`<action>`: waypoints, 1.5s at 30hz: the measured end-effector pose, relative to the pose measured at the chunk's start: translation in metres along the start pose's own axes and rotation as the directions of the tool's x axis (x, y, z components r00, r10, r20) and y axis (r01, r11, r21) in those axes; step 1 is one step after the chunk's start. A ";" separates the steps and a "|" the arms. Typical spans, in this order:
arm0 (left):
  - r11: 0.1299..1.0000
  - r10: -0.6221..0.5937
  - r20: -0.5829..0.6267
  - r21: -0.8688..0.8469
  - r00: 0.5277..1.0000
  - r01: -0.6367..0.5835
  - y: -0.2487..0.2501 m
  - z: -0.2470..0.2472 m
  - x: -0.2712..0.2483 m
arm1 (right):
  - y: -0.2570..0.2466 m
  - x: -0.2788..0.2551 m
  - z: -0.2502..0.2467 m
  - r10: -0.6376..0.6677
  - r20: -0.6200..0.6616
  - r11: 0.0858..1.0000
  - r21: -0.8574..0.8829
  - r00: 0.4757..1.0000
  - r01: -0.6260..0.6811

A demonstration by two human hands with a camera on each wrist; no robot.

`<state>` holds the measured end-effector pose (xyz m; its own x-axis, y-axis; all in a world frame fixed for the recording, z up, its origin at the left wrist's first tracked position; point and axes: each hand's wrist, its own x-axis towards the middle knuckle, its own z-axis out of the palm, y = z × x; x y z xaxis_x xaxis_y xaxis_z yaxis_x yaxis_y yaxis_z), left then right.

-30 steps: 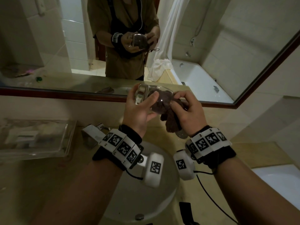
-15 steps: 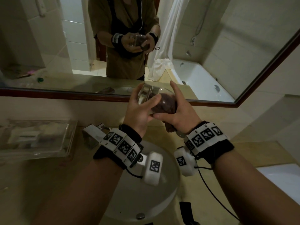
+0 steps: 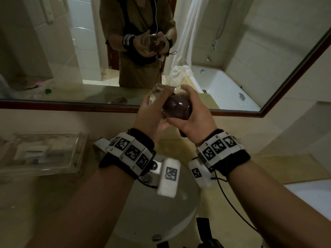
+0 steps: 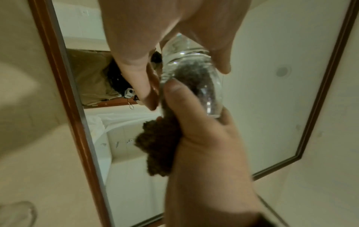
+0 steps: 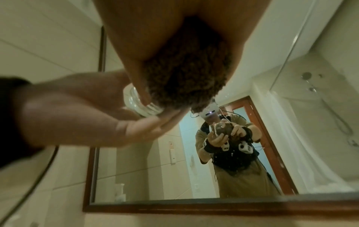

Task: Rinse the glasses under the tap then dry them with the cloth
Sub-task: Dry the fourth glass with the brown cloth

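Note:
I hold a clear glass [image 3: 158, 92] up in front of the mirror, above the sink. My left hand [image 3: 152, 111] grips its thick base, thumb across the side. A brown cloth [image 3: 177, 106] is stuffed inside the bowl of the glass. My right hand [image 3: 194, 113] wraps round the bowl's mouth end and holds the cloth. In the left wrist view the cloth's tail [image 4: 157, 145] hangs out under the right hand [image 4: 204, 135], and the glass [image 4: 194, 73] shows cloth through its wall. The right wrist view has the cloth [image 5: 184, 73] in my palm and the glass base [image 5: 139, 104] in the left hand [image 5: 77, 110].
A round sink basin [image 3: 161, 212] lies under my wrists, with the tap [image 3: 98, 144] behind the left wrist. A clear tray [image 3: 44, 154] sits on the counter to the left. Another glass rim [image 4: 19, 215] shows low in the left wrist view. The mirror frame [image 3: 71, 106] runs just behind.
My right hand has turned around the glass, its fingers now spread over the bowl instead of bunched on the cloth. The hanging cloth tail is mostly hidden. The left hand has stayed on the base.

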<state>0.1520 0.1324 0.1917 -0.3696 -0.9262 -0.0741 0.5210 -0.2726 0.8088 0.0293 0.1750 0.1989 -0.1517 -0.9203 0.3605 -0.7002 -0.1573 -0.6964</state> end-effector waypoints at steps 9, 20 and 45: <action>0.990 0.133 -0.028 0.058 0.991 -0.131 0.008 0.013 0.000 | -0.011 0.006 -0.018 0.130 0.108 0.938 0.309 0.986 -0.158; 0.980 0.196 0.007 0.018 0.981 -0.196 0.016 0.042 -0.008 | -0.018 0.000 -0.035 -0.095 -0.084 0.995 0.016 0.992 0.097; 0.939 0.250 -0.185 0.285 0.951 -0.191 -0.016 0.106 -0.010 | 0.048 0.014 -0.093 -0.007 0.391 0.656 0.696 0.921 -0.290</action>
<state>0.0660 0.1737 0.2411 -0.0792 -0.9966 0.0238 0.3407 -0.0046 0.9402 -0.0711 0.1883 0.2280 0.1380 -0.9859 0.0945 0.0703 -0.0854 -0.9939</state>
